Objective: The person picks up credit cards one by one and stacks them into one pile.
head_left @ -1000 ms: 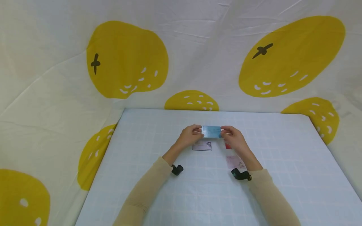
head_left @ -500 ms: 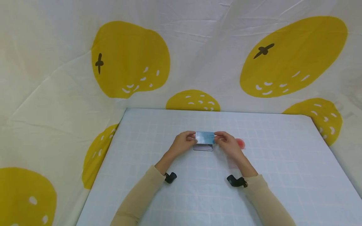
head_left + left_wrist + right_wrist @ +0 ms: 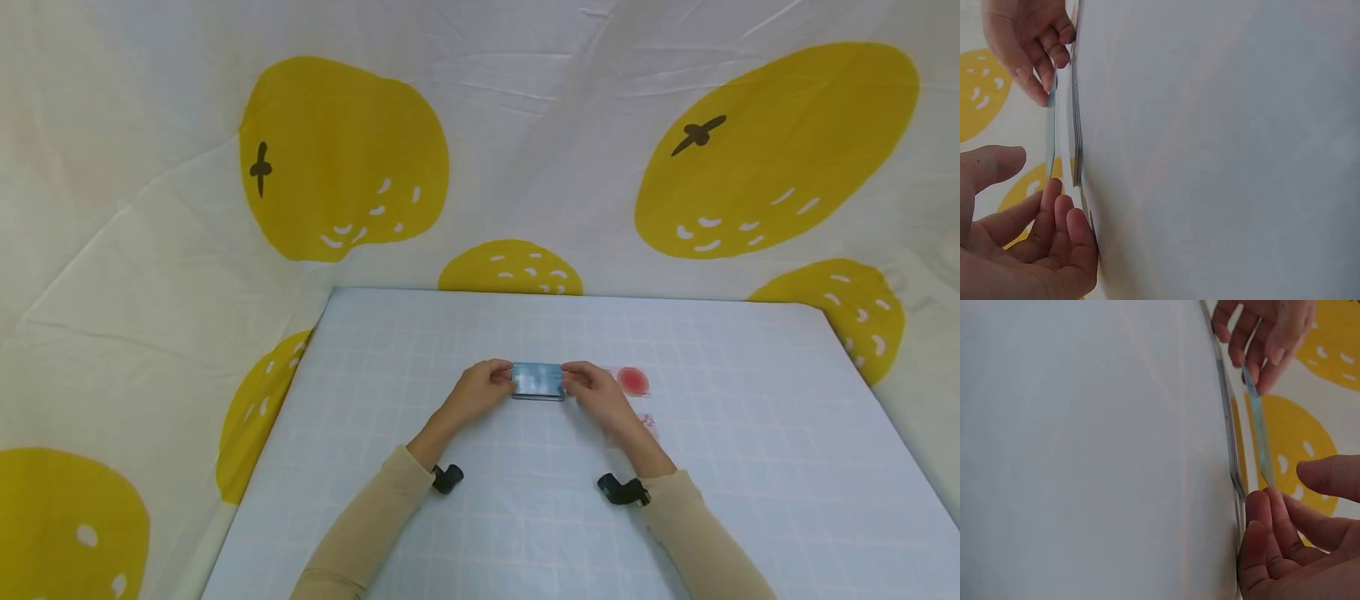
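A blue card is level between my two hands, just above a thin stack of cards on the table. The stack's dark-edged front shows below it in the head view. My left hand holds the card's left end at the fingertips, and my right hand holds its right end. Both wrist views show a narrow gap between the blue card and the stack. In these views each near thumb stands apart from the card, with the lower fingers curled close to the tabletop.
Right of the stack lies a card with a red circle. A pale pink card lies nearer, partly under my right forearm. A pale checked cloth covers the table; a fruit-patterned curtain hangs behind it.
Both hands have brought the blue card left and toward me, lowering it over the stack. The red-circle card, earlier mostly hidden by my right hand, now shows more.
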